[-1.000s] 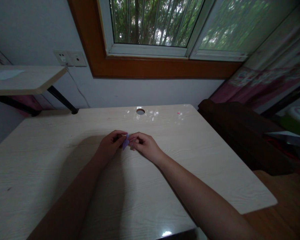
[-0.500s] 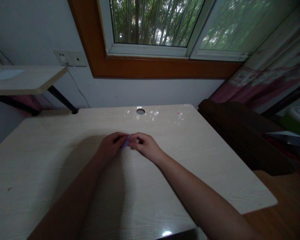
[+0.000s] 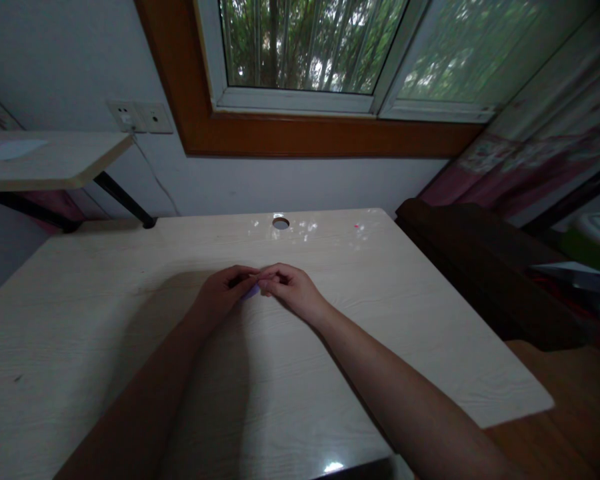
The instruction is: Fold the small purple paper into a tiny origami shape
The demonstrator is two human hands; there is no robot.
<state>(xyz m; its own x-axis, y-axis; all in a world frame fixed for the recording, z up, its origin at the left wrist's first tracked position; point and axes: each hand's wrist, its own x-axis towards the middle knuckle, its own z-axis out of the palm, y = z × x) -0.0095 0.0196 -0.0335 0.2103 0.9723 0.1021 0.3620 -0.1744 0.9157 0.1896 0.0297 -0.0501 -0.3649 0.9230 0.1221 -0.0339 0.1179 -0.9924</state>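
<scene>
Fingers of the left hand (image 3: 221,288) and right hand (image 3: 293,287) are meeting over the bench (image 3: 305,387), tips bunched close. A small purple piece (image 3: 251,292) is showing just below where the 2 hands are touching; the left fingers are apparently pinching it, and I cannot tell whether the right ones are gripping it too. Working something this small well probably means pressing lightly, holding both hands steady and leaving its edge in sight.

Brown-trimmed window (image 3: 347,53) above a pale desk (image 3: 290,400), curtain (image 3: 530,137) at right.
</scene>
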